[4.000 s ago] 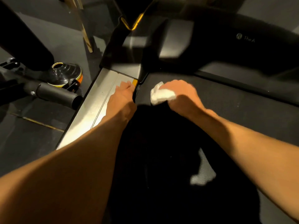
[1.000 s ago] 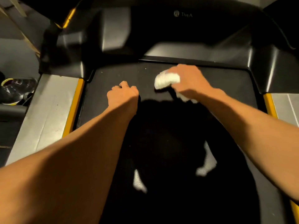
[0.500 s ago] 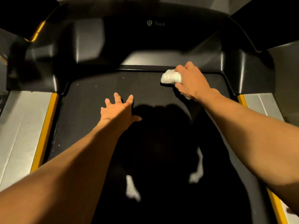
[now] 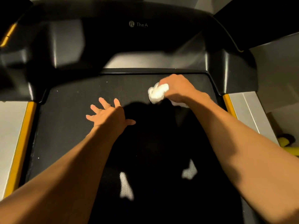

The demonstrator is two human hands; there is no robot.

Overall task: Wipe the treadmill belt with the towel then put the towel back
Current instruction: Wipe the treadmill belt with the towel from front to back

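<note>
Towel (image 4: 157, 93) farther back along belt (image 4: 64, 120)

- The left hand (image 4: 108, 116) is palm down with its fingers straight and fanned apart. The thumb sticks out to the right. The hand lies flat on the treadmill belt (image 4: 68, 113).
- The left forearm (image 4: 64, 175) is bare. It reaches from the lower left corner up to the wrist, stretched forward almost straight.
- The right hand (image 4: 178, 89) has its back turned up and its fingers curled round a bunched white towel (image 4: 157, 93). The towel bulges out on the hand's left side.
- The right forearm (image 4: 242, 143) is bare. It slants from the right edge up and to the left, with the wrist in line.
- The hands are apart, with the right one further forward than the left.
</note>
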